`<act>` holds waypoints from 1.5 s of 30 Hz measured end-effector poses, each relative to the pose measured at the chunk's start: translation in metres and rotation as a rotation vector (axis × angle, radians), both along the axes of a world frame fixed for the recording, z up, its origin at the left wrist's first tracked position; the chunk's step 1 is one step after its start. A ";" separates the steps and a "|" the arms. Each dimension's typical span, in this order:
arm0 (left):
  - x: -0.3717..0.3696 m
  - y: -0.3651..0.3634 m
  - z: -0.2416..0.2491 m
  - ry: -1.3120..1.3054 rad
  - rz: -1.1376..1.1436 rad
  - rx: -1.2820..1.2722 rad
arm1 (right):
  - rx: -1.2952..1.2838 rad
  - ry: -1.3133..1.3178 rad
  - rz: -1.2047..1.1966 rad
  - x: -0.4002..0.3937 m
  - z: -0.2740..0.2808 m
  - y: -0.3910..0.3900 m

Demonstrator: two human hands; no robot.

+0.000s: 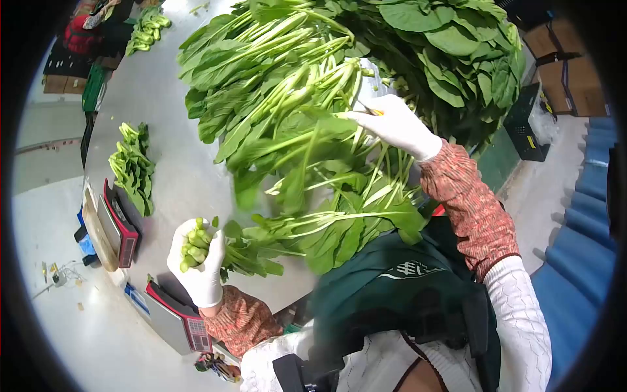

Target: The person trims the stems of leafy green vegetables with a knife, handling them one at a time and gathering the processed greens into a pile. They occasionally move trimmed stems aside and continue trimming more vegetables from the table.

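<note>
My left hand (198, 262), in a white glove, is wrapped round a bunch of leafy greens (194, 245). The pale green stem ends poke up out of the fist, and the leaves trail to the right. Over the big pile of leafy greens (281, 85), my gloved right hand (396, 125) is closed, its fingertips at a blurred leafy stalk (326, 122). A small orange-handled tool, apparently a knife (374, 112), shows between those fingers; most of it is hidden. Loose stalks (353, 215) lie below that hand, close to the dark green apron.
Two red-edged scales (121, 225) (179, 320) stand along the table's left edge. A bunch of greens (134, 166) lies on the metal table (183, 163), with another (149, 29) farther back. At right are a black crate (528, 124) and cardboard boxes (575, 81).
</note>
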State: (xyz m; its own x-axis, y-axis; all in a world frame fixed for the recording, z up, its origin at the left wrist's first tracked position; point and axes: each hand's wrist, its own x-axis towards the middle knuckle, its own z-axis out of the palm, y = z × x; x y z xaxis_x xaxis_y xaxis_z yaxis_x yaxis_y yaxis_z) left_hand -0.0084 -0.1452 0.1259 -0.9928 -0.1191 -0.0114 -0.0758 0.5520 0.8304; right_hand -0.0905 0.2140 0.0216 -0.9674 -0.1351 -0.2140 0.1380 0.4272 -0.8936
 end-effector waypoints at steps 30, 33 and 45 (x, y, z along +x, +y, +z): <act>0.005 0.133 0.006 0.127 -0.645 0.012 | -0.339 0.411 -0.009 0.089 0.074 -0.012; 0.006 0.132 -0.001 0.161 -0.593 -0.039 | 0.019 0.494 -0.030 0.097 0.058 -0.018; -0.009 0.061 0.007 0.172 -0.489 0.342 | -0.147 0.010 -0.119 0.099 -0.014 0.001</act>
State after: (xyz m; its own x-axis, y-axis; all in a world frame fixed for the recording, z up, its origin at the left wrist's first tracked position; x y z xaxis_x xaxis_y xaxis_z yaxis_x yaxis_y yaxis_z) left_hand -0.0175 -0.0847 0.1325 -0.9226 0.3320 0.1963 0.2690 0.1893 0.9444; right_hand 0.0089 0.2153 0.0074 -0.9804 -0.0482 -0.1909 0.1709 0.2734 -0.9466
